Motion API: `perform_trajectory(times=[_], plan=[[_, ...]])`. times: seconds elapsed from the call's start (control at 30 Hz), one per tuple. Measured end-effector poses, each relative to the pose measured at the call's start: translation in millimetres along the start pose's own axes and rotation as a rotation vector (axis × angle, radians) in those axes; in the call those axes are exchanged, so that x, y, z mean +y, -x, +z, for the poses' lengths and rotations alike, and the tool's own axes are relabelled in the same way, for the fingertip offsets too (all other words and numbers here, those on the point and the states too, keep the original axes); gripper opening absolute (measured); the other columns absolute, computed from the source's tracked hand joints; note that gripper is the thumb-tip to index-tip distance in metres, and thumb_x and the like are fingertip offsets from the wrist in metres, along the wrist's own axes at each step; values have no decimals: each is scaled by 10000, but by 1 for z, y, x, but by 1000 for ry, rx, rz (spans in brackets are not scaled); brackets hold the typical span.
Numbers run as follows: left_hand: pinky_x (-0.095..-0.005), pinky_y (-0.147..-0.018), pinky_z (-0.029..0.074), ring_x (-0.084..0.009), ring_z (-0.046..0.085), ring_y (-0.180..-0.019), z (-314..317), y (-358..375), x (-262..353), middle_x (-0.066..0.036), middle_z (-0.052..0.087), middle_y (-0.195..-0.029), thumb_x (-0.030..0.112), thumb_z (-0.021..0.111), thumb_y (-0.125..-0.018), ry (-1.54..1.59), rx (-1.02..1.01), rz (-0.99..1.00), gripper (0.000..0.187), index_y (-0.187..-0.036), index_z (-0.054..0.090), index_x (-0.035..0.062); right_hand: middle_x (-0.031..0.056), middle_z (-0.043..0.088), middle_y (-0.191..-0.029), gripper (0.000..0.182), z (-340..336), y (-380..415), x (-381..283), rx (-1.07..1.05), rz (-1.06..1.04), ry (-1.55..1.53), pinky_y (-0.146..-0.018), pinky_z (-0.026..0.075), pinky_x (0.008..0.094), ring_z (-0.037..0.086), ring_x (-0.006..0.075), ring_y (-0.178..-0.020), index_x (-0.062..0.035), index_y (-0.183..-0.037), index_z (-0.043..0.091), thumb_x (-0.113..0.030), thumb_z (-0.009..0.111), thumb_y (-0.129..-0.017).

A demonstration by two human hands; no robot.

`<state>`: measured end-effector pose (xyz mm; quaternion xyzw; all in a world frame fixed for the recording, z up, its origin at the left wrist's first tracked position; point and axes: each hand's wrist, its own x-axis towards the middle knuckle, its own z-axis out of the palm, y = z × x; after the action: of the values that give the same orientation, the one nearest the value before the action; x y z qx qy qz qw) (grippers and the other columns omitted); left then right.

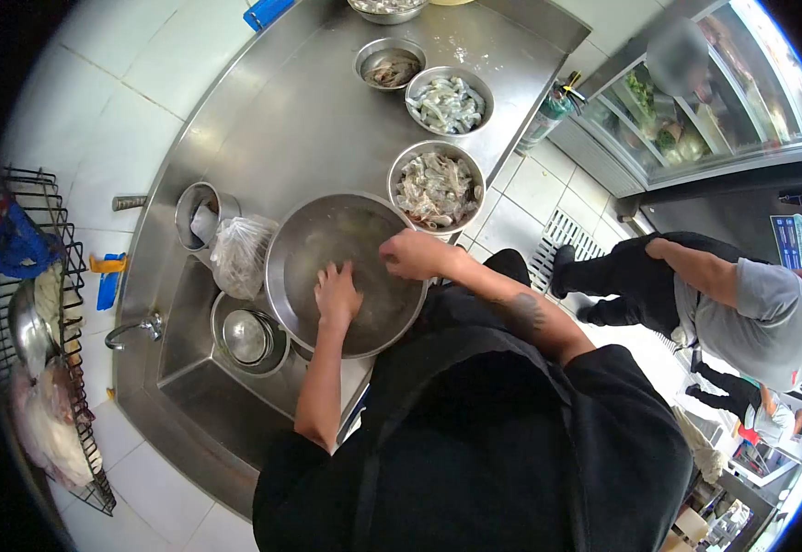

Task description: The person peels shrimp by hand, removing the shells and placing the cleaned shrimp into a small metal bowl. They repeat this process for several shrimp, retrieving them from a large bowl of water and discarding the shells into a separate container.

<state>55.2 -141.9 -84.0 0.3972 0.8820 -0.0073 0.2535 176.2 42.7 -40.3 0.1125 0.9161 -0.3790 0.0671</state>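
Note:
A large steel bowl (277,276) of cloudy liquid sits in front of me at the sink's edge. Inside it, my left hand (337,294) reaches down with fingers apart, their tips at the liquid. Over the bowl's right side my right hand (417,255) is closed, fingers curled together; whatever they may hold is hidden. Just beyond that hand stands a bowl of shrimp shells and heads (436,189). Farther along are a bowl of peeled shrimp (450,103) and a smaller bowl with a few darker shrimp (392,68).
Left of the large bowl are a clear plastic bag (243,253), a steel pot (200,216) and a strainer (246,336) in a container. A faucet (136,331) reaches over the sink basin (226,405). A wire rack (70,304) hangs on the wall. Two people (732,304) stand at right.

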Motion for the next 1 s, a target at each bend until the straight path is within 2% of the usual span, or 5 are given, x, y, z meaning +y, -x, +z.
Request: perform_trajectory(times=[0.23,0.43,0.6,0.83,1.0], plan=[[-465,-845,520,-398,650,-981,19,-8,-20,-197,686,-1021,222,652,-830,100,101,-38,325,-1117,666,70,214,701,-843,226,15,-24,-18,-204,19,206,-757,545,480,687,392,-851,-30,-881,723,-185,626,-748],[-437,-740,505,-412,664,-872,21,6,-44,-250,675,-924,-27,702,-710,347,234,151,257,-962,658,-53,218,704,-851,246,27,-19,-9,-125,21,207,-704,561,475,695,390,-836,-7,-843,720,-224,690,-730],[-377,-660,514,-224,647,-671,32,-7,-58,-161,671,-732,-78,696,-752,692,201,-27,153,-904,676,-74,220,691,-827,240,32,-21,-11,-76,-4,170,-686,559,483,687,404,-801,-13,-863,692,-205,647,-724],[-287,-681,551,-159,641,-747,-28,13,-35,-117,677,-891,-34,642,-888,1115,290,139,160,-1043,637,-76,218,495,-1279,518,32,-30,-15,-13,-157,99,-961,440,489,463,419,-1182,-35,-1179,571,-342,719,-789],[-309,-725,559,-180,651,-822,-52,14,-12,-121,681,-932,28,649,-914,1057,725,187,166,-1059,647,-54,162,613,-1033,372,31,-30,-38,300,18,-194,-768,500,468,580,349,-955,-26,-1017,632,-367,664,-870]])
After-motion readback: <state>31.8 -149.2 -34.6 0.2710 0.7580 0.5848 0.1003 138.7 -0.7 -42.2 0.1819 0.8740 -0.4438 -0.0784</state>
